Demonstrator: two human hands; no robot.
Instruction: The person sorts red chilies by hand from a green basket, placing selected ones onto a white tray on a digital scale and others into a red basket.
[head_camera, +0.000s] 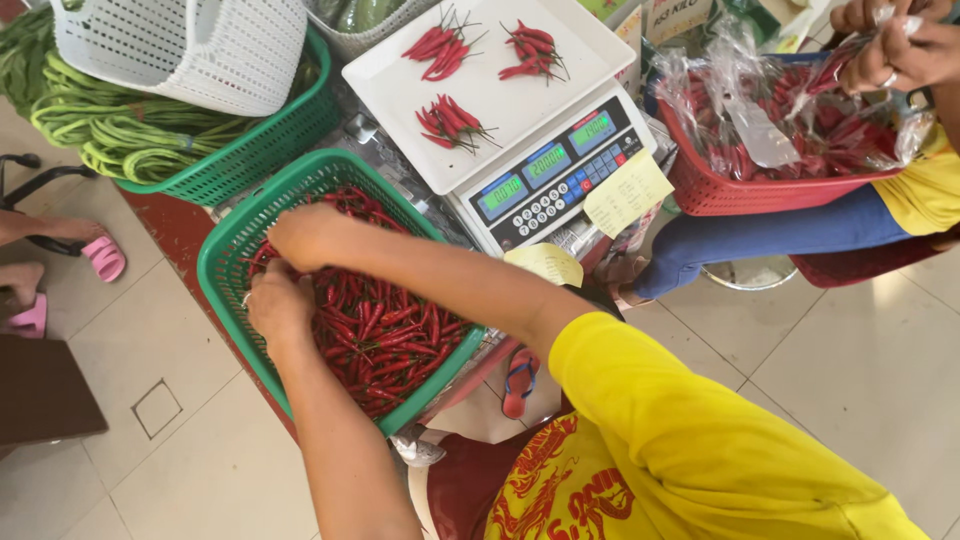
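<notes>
A green plastic basket (215, 262) in front of me is heaped with red chillies (385, 335). Both my hands are down in the pile at its left side, close together. My left hand (278, 302) lies nearer the basket's rim, its fingers curled into the chillies. Just above it, my right hand (308, 236) also has its fingers bent down among them. The fingertips of both hands are hidden by the backs of the hands.
Behind the basket stands a digital scale (560, 165); three small bunches of chillies lie on its white tray (390, 75). At the top left a green basket of long beans (130, 135) sits under a white basket (190, 45). Another person's hands (890, 45) hold a plastic bag over a red basket (740, 190).
</notes>
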